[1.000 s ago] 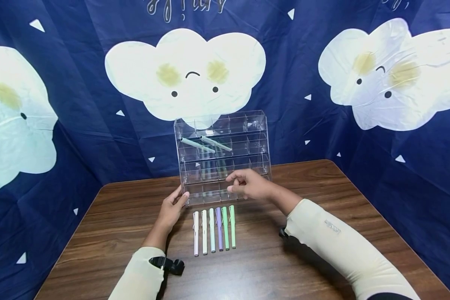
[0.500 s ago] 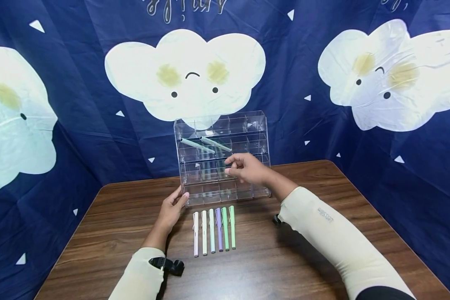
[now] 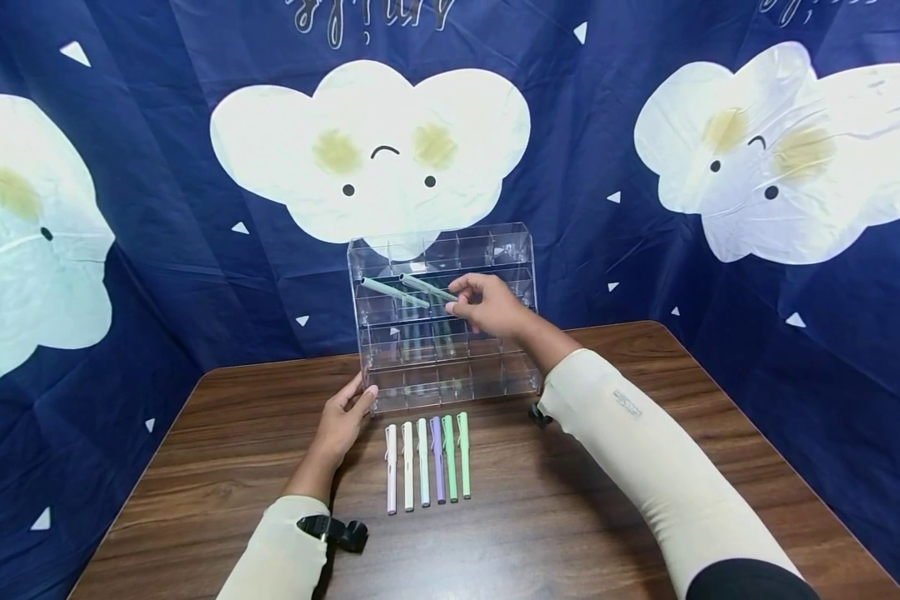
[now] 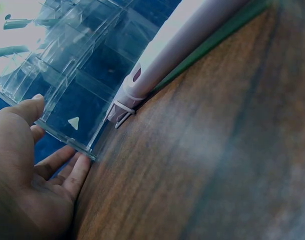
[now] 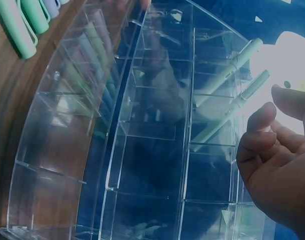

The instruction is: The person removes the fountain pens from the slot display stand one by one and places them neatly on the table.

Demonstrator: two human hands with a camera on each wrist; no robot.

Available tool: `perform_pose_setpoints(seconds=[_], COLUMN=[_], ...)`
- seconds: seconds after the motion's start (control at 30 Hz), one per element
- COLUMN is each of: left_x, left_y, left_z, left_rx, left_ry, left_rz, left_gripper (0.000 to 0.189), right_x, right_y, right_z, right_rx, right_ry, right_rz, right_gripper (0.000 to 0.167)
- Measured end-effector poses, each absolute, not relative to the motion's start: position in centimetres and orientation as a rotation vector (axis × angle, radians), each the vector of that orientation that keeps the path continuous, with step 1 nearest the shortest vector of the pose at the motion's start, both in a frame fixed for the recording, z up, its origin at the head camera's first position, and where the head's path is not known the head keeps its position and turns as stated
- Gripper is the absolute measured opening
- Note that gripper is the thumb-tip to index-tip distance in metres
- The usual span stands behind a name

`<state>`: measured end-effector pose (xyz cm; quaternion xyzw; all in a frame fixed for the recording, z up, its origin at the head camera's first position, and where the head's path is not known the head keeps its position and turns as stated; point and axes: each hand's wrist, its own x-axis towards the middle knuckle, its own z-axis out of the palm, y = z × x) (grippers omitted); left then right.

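Observation:
A clear acrylic tiered rack (image 3: 487,375) stands at the back of the table. My left hand (image 3: 342,421) grips its lower left corner, the thumb in front and the fingers round the side edge in the left wrist view. Two pale mint pens, a left one (image 3: 395,292) and a right one (image 3: 423,286), lean slantwise in the second tier from the top. My right hand (image 3: 491,304) is at the lower end of the right pen, thumb and fingers loosely bent. In the right wrist view a gap separates thumb and fingers, with nothing between them.
Several capped pens lie side by side before the rack, among them a pinkish-white pen (image 3: 392,467), a purple pen (image 3: 438,458) and a light green pen (image 3: 463,454). The wooden table (image 3: 232,467) meets a blue cloud-print curtain (image 3: 172,208) behind.
My right hand has risen from the rack's lower tiers to the right mint pen's end in the second tier. The left hand, the rack and the pens have stayed put.

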<state>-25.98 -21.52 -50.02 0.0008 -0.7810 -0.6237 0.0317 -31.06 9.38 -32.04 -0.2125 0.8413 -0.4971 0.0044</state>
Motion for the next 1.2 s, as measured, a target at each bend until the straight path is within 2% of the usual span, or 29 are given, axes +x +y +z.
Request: perform_pose_setpoints(seconds=[0.17, 0.4, 0.7, 1.2], left_x=[-25.9, -25.9, -25.9, -25.9], left_y=[-21.5, -21.5, -21.5, -21.4], left_z=[-50.0, -50.0, -50.0, -50.0], left_rx=[0.010, 0.009, 0.000, 0.008], left_ry=[-2.408, -2.401, -2.391, -2.422], left_rz=[-1.924, -1.925, -1.943, -1.895], left_gripper=[0.061, 0.060, 0.061, 0.061], right_x=[-31.8, -33.2, -34.2, -34.6], right_y=[8.8, 7.7, 6.4, 4.7], right_z=[-31.7, -31.9, -32.6, -34.1], right_rx=[-0.594, -0.523, -0.459, -0.395], right_ry=[2.678, 2.705, 2.736, 2.793], right_rz=[-1.607, -1.615, -1.624, -1.592], right_gripper=[0.042, 0.050, 0.050, 0.041])
